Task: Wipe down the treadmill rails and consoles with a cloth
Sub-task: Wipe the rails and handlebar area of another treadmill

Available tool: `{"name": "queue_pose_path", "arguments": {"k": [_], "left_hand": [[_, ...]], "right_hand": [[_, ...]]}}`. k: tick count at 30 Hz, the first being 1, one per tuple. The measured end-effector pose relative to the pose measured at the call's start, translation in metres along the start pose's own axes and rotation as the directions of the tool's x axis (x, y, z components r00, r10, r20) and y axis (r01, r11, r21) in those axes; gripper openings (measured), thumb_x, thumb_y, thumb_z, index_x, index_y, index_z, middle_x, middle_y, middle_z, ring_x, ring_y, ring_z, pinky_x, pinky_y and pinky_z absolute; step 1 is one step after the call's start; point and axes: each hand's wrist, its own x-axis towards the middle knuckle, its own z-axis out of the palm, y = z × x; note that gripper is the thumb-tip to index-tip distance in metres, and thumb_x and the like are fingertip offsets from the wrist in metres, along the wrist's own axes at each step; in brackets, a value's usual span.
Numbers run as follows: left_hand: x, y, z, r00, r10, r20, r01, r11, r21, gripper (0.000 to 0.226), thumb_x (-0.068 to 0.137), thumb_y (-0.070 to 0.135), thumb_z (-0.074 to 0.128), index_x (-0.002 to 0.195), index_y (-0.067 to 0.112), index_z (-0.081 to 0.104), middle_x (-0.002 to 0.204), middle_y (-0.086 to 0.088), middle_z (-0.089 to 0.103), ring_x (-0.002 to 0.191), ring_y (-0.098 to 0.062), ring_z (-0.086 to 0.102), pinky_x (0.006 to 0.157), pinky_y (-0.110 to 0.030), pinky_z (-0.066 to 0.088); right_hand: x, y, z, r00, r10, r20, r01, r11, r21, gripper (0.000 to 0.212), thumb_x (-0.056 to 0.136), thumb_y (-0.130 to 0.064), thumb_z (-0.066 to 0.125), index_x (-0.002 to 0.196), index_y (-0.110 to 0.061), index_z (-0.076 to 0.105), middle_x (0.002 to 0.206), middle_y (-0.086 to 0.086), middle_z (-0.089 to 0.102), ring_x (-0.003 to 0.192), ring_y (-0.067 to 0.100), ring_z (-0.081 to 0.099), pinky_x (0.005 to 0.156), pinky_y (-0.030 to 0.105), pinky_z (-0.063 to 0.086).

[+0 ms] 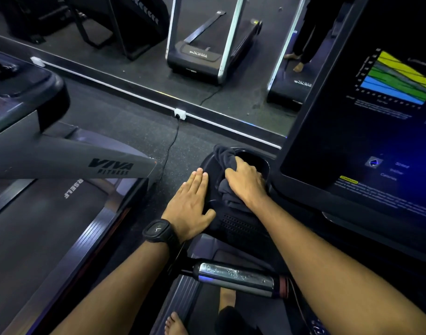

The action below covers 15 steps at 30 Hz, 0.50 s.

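A dark cloth lies bunched in the cup-holder tray at the left side of the treadmill console. My right hand grips the cloth and presses it into the tray. My left hand, with a black watch on the wrist, rests flat with straight fingers on the tray's left edge. A silver grip bar of the handrail runs below my arms. The console screen shows a coloured chart and blue text.
A neighbouring treadmill marked VIVA FITNESS stands to the left, its belt beside me. A power cable runs over the dark floor to a white wall socket. A mirror ahead reflects treadmills. My bare feet stand on the belt below.
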Motion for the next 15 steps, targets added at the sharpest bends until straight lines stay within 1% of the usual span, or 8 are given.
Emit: {"name": "queue_pose_path", "arguments": {"k": [1,4,5,6,9,12,14,15], "left_hand": [[0.000,0.000,0.000,1.000,0.000,-0.003,0.000,1.000,0.004,0.091,0.085,0.046,0.036,0.159,0.009,-0.002,0.167,-0.009,-0.009,0.153,-0.017,-0.009,0.126,-0.036,0.004],[-0.005,0.000,0.000,1.000,-0.001,-0.008,0.001,1.000,0.013,0.090,0.085,0.046,0.034,0.159,0.009,-0.001,0.167,-0.009,-0.007,0.154,-0.017,-0.007,0.126,-0.035,0.003],[-0.006,0.000,0.000,1.000,-0.002,-0.010,0.003,1.000,0.012,0.089,0.085,0.046,0.034,0.159,0.009,-0.001,0.167,-0.009,-0.007,0.154,-0.017,-0.007,0.126,-0.035,0.003],[-0.007,0.000,0.000,1.000,-0.002,-0.011,0.002,1.000,0.009,0.089,0.086,0.046,0.034,0.159,0.009,0.000,0.167,-0.009,-0.006,0.154,-0.017,-0.006,0.126,-0.035,0.003],[-0.006,-0.001,-0.002,1.000,0.003,-0.024,-0.002,1.000,0.007,0.086,0.090,0.043,0.040,0.159,0.008,0.002,0.167,-0.009,-0.004,0.154,-0.017,-0.004,0.126,-0.035,0.005],[-0.007,-0.001,-0.002,1.000,0.007,-0.019,-0.007,1.000,0.007,0.085,0.091,0.040,0.044,0.159,0.008,0.003,0.167,-0.010,-0.002,0.154,-0.018,-0.003,0.125,-0.034,0.005],[-0.009,0.000,-0.002,1.000,0.007,-0.012,-0.007,1.000,0.017,0.085,0.092,0.041,0.044,0.159,0.007,0.004,0.167,-0.010,-0.002,0.154,-0.019,-0.002,0.126,-0.035,0.006],[-0.009,0.000,-0.002,1.000,0.008,-0.008,-0.007,1.000,0.021,0.085,0.092,0.041,0.044,0.159,0.007,0.004,0.167,-0.010,-0.002,0.154,-0.019,-0.002,0.126,-0.036,0.006]], "right_hand": [[0.004,-0.002,-0.002,1.000,0.026,-0.006,-0.026,1.000,0.015,0.036,0.096,-0.026,0.042,0.128,-0.015,0.053,0.132,0.019,0.060,0.120,0.043,0.055,0.096,0.046,0.042],[0.020,-0.013,-0.001,0.982,0.187,-0.021,-0.182,0.974,0.136,0.042,0.098,-0.026,0.042,0.137,-0.010,0.047,0.139,0.019,0.057,0.125,0.042,0.054,0.100,0.044,0.042],[0.021,-0.015,0.000,0.981,0.192,-0.015,-0.188,0.972,0.138,0.043,0.098,-0.026,0.043,0.137,-0.010,0.046,0.139,0.018,0.057,0.125,0.041,0.054,0.100,0.044,0.042],[0.020,-0.014,0.001,0.986,0.166,0.006,-0.165,0.980,0.110,0.043,0.097,-0.027,0.044,0.137,-0.012,0.046,0.138,0.018,0.057,0.125,0.041,0.055,0.101,0.045,0.042],[0.011,-0.007,-0.003,0.995,0.044,0.092,-0.039,0.997,-0.060,0.044,0.094,-0.024,0.048,0.137,-0.018,0.047,0.136,0.016,0.058,0.124,0.040,0.055,0.098,0.043,0.043],[0.006,0.002,-0.010,0.989,-0.037,0.141,0.070,0.970,-0.233,0.045,0.095,-0.019,0.049,0.140,-0.022,0.051,0.137,0.013,0.059,0.124,0.038,0.056,0.093,0.039,0.045],[0.000,0.003,-0.012,0.983,-0.091,0.161,0.149,0.904,-0.401,0.041,0.096,-0.017,0.050,0.137,-0.020,0.055,0.136,0.011,0.059,0.124,0.037,0.055,0.095,0.041,0.045],[-0.004,0.004,-0.012,0.979,-0.119,0.163,0.187,0.841,-0.507,0.038,0.097,-0.017,0.052,0.135,-0.020,0.056,0.135,0.010,0.059,0.124,0.037,0.054,0.097,0.043,0.044]]}}
